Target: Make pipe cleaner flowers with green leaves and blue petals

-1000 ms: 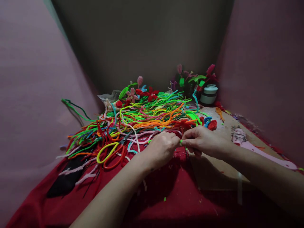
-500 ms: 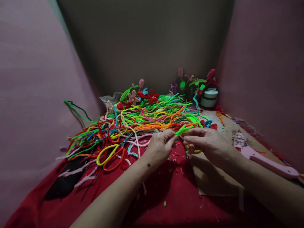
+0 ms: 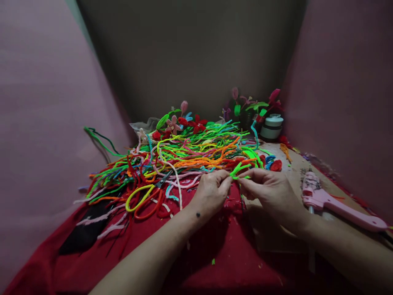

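Bright green pipe cleaners (image 3: 238,170), bunched together with their ends fanning up, are between my two hands near the middle of the view. My left hand (image 3: 212,189) pinches the bunch at its left end between thumb and fingers. From the other side my right hand (image 3: 266,187) grips a green end with thumb and forefinger. Behind both hands spreads a large heap of coloured pipe cleaners (image 3: 196,149). Scissors (image 3: 147,196) with one yellow and one orange handle loop lie left of my left hand.
A pink glue gun (image 3: 340,205) rests on the cardboard (image 3: 288,157) at the right. Finished fuzzy flowers (image 3: 197,124) and a lidded jar (image 3: 272,126) stand at the back. Something flat and black (image 3: 82,233) lies on the red cloth (image 3: 211,246). Pink walls rise on both sides.
The green ends have spread apart into a fan. My right hand has turned and drawn its fingers closer together, lower on the bunch. The view has shifted slightly.
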Demonstrator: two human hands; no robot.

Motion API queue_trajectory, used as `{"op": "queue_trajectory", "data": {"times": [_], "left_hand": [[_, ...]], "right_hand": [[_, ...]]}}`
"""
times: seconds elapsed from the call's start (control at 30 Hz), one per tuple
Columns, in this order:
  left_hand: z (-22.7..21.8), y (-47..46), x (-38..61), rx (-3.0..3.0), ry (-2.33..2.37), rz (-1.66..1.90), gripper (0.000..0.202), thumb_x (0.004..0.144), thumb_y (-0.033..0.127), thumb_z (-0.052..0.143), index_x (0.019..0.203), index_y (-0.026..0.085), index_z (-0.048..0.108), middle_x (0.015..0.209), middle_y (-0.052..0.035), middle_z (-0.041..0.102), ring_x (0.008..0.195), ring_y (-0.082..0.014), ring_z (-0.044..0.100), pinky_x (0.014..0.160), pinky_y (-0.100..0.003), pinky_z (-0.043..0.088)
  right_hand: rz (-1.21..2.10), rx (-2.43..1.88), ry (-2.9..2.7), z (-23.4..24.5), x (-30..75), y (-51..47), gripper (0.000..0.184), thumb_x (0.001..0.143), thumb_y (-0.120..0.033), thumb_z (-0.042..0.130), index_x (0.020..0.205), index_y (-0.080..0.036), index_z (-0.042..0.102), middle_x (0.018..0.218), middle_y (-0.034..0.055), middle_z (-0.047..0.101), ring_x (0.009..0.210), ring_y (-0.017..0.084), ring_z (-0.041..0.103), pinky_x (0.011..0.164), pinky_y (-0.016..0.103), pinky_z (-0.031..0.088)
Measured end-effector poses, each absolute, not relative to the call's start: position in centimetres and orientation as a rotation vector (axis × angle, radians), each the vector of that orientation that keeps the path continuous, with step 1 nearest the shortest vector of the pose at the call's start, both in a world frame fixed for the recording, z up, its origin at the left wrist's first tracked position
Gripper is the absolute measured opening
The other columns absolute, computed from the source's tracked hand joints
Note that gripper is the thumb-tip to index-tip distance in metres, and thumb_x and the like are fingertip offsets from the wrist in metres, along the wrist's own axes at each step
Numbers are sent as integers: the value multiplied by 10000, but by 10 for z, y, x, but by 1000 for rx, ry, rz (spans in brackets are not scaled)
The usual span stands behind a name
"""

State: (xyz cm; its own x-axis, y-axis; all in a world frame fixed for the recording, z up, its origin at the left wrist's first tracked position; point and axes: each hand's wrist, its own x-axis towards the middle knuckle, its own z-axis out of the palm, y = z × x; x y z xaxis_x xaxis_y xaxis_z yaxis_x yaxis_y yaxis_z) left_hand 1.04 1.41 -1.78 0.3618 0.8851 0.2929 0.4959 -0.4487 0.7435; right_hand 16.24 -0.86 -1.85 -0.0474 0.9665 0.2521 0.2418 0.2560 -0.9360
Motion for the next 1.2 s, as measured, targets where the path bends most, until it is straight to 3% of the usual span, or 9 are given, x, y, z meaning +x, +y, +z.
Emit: {"op": "queue_trajectory", "data": {"times": [0.2,0.3,0.4,0.53,0.73,0.87,1.03,1.1,1.2], "left_hand": [[-17,13,9,2398,1085,824,192,779,119,430,599,157,484,547,45,408,518,-78,370,532,-213,281],[-11,9,6,2492,787,780,168,786,110,434,656,152,531,596,30,468,552,-80,412,553,-196,322],[-2,4,4,2395,688,882,162,811,129,434,715,146,563,639,16,509,582,-81,444,579,-185,356],[5,-2,5,2145,811,1107,166,824,157,451,718,148,578,589,30,484,546,-74,437,561,-182,362],[-1,-4,13,1865,1009,1151,261,853,231,416,618,160,503,538,38,456,491,-71,425,515,-192,355],[-11,-2,16,2055,1160,1123,263,858,220,396,616,166,483,548,33,459,508,-81,426,526,-208,339],[-20,6,11,2785,1278,953,194,836,153,393,689,159,520,631,-14,555,566,-126,478,545,-259,333],[-20,10,7,3006,1229,867,190,837,136,379,733,156,536,652,-27,576,577,-141,495,540,-272,332],[-15,14,0,3180,1017,788,196,841,127,370,742,158,537,653,-22,576,567,-137,494,534,-275,338]], "right_hand": [[173,-1054,-2092,7,176,6,192,748,-213,535,637,-167,685,646,64,584,691,185,510,633,317,369],[892,-1182,-2169,26,190,22,87,666,-205,615,632,-172,688,588,30,576,566,142,483,533,278,335],[1635,-1082,-1732,27,193,31,45,593,-194,678,595,-155,657,528,0,546,485,98,432,479,248,286],[2048,-750,-895,4,173,20,118,570,-168,672,517,-152,569,434,-60,398,433,54,320,460,219,274],[1532,-802,-809,-15,150,-8,102,592,-169,706,589,-167,604,538,-48,517,499,68,429,514,225,350],[617,-1036,-1504,-15,152,-21,69,747,-202,608,694,-178,644,672,24,626,637,142,542,633,288,405],[-427,-1048,-2138,-8,158,-18,273,824,-115,452,609,-158,615,599,70,586,620,175,477,608,317,366],[-414,-1033,-2173,0,163,-12,247,812,-117,464,630,-162,625,683,85,620,700,196,496,656,329,378],[152,-1127,-2169,15,173,-1,151,760,-147,520,661,-171,631,733,61,637,721,185,523,674,315,396]]}}
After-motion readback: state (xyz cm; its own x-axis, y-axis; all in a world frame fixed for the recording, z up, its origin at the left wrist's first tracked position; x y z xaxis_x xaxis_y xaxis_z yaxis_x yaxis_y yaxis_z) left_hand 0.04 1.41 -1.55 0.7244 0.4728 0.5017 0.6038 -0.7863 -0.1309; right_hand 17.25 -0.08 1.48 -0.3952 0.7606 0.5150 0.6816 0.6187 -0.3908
